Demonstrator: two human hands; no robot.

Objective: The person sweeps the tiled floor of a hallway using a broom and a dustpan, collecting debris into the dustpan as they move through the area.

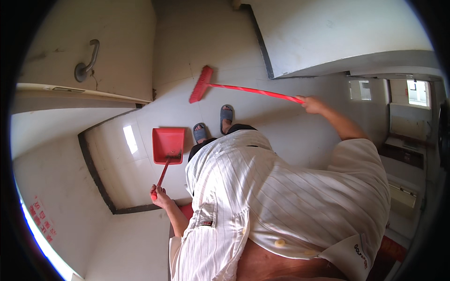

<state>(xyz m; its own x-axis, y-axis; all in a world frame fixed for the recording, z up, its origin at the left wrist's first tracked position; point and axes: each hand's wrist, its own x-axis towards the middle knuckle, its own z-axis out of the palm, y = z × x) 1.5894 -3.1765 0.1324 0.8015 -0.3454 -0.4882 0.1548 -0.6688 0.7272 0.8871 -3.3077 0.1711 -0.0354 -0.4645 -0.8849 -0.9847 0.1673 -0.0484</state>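
Note:
My left hand [161,197] is closed around the top end of the handle of a red long-handled dustpan [168,140]. The pan rests on the tiled floor left of my feet, and some dark debris [174,155] lies at its back near the handle. My right hand [312,104] grips the end of the red handle of a push-type broom [201,85]. The broom's head is out in front of my feet, its red bristles facing left, close to or on the floor. A gap of bare floor separates broom head and dustpan.
My feet in grey slippers [227,114] stand between the two tools. A door with a metal lever handle [88,63] is at the upper left. White walls with dark skirting [260,42] bound the floor. Red writing [43,219] marks the left wall. A passage opens at right.

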